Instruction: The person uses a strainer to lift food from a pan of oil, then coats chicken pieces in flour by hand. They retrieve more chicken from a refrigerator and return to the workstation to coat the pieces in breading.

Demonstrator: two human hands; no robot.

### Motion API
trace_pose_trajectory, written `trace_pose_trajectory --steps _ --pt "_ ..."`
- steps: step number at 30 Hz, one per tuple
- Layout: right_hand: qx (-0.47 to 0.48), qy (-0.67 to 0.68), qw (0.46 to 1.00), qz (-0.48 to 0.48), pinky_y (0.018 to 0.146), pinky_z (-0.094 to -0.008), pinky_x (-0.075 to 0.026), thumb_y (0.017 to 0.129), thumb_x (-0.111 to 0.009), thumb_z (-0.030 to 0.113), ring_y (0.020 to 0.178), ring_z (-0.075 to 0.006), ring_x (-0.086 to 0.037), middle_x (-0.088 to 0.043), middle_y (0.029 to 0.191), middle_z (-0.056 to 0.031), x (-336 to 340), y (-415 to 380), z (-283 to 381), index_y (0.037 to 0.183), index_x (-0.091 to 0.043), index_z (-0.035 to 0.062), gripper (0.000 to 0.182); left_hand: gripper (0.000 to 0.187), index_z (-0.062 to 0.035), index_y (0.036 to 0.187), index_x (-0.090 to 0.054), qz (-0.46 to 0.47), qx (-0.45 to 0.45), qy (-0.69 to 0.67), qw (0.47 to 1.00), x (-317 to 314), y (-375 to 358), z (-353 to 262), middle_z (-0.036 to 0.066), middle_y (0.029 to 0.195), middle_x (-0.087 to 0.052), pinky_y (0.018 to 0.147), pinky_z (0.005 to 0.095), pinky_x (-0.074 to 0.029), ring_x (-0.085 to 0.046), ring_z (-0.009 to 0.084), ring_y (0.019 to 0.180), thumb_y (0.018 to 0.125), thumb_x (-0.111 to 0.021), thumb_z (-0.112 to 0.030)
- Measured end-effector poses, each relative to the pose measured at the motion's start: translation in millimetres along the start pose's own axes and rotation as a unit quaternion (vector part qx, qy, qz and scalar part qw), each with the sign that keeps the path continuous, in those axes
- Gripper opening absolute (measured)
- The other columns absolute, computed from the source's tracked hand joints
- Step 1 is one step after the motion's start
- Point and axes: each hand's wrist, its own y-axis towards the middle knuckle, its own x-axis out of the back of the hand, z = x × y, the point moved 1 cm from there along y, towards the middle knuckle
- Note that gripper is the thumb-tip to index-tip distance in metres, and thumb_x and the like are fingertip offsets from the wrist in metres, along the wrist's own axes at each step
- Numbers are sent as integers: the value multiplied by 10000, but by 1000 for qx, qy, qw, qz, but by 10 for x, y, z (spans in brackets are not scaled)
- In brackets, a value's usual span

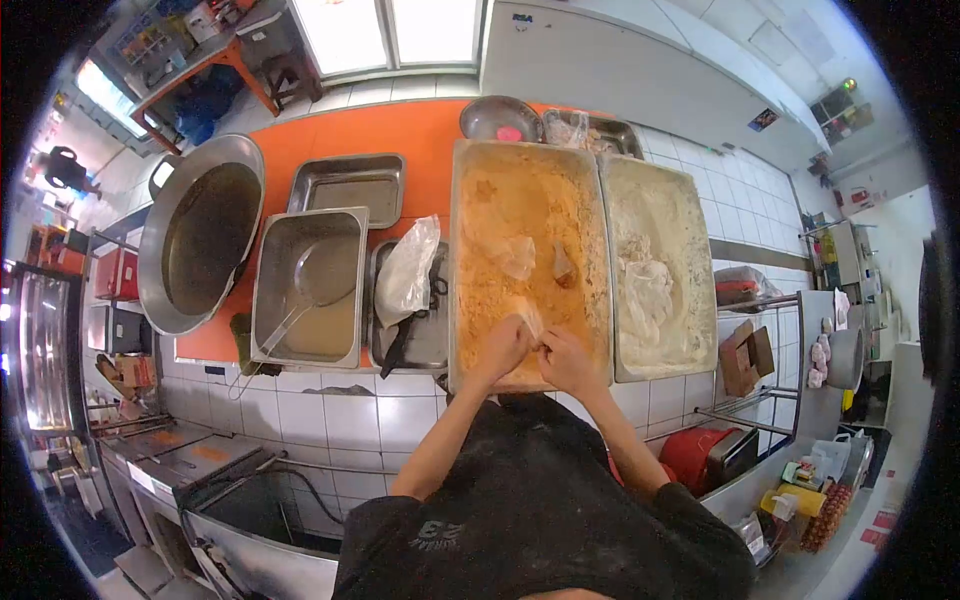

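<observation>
Over the near end of a large tray (455, 230) of orange-tinted flour, my left hand (505, 346) and my right hand (564, 358) are close together. Both have their fingers closed on a pale, thin, flour-dusted piece of chicken (526, 314), whose exact cut I cannot make out. Farther up in the same flour lies a chicken drumstick (563, 266). To its left is another coated chicken piece (514, 258), partly sunk in the powder.
A tray of pale flour (688, 270) with a whitish lump adjoins on the right. To the left are a plastic bag (409, 270), a deep pan (345, 345) of cloudy liquid with a strainer (325, 275), a shallow metal tray (385, 190) and a large pot (150, 270). A metal bowl (485, 120) stands behind.
</observation>
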Motion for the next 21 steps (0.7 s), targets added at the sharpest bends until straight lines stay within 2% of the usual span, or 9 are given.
trace_pose_trajectory --steps 2,4,8,10,13,14,16,19,21 --pt "-15 -12 998 -57 678 -372 -460 729 -553 -37 778 -322 -562 -561 786 -137 5 -102 13 788 -578 23 87 138 -16 946 -544 -40 95 -49 993 -44 15 -8 145 842 -605 696 368 -459 -577 313 785 831 -492 -73" --pt "-11 -1 997 -71 694 -371 -461 738 -550 -39 799 -319 -561 -556 801 -142 -12 -139 93 797 -573 21 86 160 -24 999 -536 -98 135 -337 927 -100 65 -88 86 889 -605 666 313 -466 -587 196 774 896 -459 -120" --pt "25 44 994 -99 737 -381 -462 749 -551 -39 851 -318 -557 -548 857 -151 -42 -48 7 825 -555 12 92 190 -49 1031 -538 -84 215 -384 894 -91 130 -405 39 936 -566 718 268 -461 -544 111 839 922 -488 -197" --pt "49 47 992 -110 745 -388 -459 754 -558 -26 852 -325 -553 -545 861 -151 56 -4 -90 844 -558 14 98 190 -75 1087 -525 -141 208 -566 785 -201 226 -517 21 961 -574 649 231 -461 -562 87 846 931 -477 -171" --pt "18 52 993 -108 719 -394 -448 767 -577 20 832 -340 -541 -542 855 -152 156 -2 -270 887 -578 26 120 211 -106 1123 -515 -109 224 -504 827 -527 287 -161 2 975 -566 661 241 -474 -559 88 856 935 -490 -199" --pt "24 8 994 -104 696 -384 -441 769 -583 39 825 -338 -541 -544 853 -154 319 63 -113 872 -581 32 104 225 -129 1148 -509 -106 139 -442 880 -612 278 -65 -11 1005 -555 686 252 -481 -550 92 883 943 -479 -218" --pt "14 -70 992 -101 644 -368 -432 766 -597 67 783 -329 -547 -551 817 -149 394 104 -186 836 -580 44 76 266 -120 1185 -502 -147 269 -474 826 -583 366 -289 -10 1058 -550 733 259 -477 -543 108 923 953 -462 -242" --pt "-33 -58 996 -58 659 -410 -426 766 -612 144 754 -324 -568 -579 793 -138 234 236 -554 851 -572 52 132 271 -81 1123 -528 -244 238 -407 847 -618 359 -517 12 1010 -535 744 254 -443 -494 117 897 960 -425 -271" --pt "-86 -37 995 -29 703 -461 -423 770 -617 211 761 -325 -584 -604 804 -134 189 152 -749 888 -569 54 202 318 -64 1176 -520 -177 244 -362 882 -660 427 -622 16 1020 -540 759 256 -432 -493 117 894 960 -440 -283"
